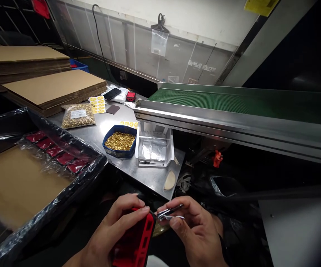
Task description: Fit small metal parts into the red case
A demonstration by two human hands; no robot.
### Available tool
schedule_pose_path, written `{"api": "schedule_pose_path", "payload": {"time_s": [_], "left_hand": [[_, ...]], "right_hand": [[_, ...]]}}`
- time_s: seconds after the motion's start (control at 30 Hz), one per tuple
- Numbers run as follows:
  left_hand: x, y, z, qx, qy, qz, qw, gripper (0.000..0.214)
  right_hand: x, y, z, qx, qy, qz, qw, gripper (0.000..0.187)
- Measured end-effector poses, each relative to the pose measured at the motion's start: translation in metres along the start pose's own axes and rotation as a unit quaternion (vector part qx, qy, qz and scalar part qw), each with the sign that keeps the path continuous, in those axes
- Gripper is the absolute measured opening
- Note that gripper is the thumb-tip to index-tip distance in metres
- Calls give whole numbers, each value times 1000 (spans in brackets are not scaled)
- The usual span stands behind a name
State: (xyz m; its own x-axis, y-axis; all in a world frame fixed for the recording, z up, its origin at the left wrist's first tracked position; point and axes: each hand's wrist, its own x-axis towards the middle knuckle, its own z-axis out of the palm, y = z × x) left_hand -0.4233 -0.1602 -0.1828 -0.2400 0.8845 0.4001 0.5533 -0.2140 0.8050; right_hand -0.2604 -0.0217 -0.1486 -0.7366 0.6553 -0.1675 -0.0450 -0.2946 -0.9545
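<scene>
A blue tray [108,145] of brass bits sits on the steel table [149,177] (beside a clear plastic box [155,148]), near the green conveyor [232,102].

Your left hand [113,230] and right hand [196,230] meet below the near edge of the steel table [149,176], the case [134,243] in your left, the metal clip [170,214] in your right, touching the case's top corner. On the table, near its front edge, the tub of small parts [119,141] sits left of the open tray [155,146]. Behind the tub lies the bag of parts [78,115]; the phone [112,93] lies toward the far edge. The conveyor [232,107] runs off the table's right side. The lined box [38,174] stands to your left, cardboard stacks [49,89] behind it.
</scene>
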Motion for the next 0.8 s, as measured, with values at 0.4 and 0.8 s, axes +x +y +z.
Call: {"api": "schedule_pose_path", "payload": {"time_s": [0.4, 0.8], "left_hand": [[3, 4, -13, 18, -89, 30, 995, 81], [5, 1, -16, 45, -138, 37, 989, 83]], "right_hand": [[-1, -10, -13, -141, -10, -78, 987, 16], [-4, -28, -22, -285, -94, -134, 945, 29]]}}
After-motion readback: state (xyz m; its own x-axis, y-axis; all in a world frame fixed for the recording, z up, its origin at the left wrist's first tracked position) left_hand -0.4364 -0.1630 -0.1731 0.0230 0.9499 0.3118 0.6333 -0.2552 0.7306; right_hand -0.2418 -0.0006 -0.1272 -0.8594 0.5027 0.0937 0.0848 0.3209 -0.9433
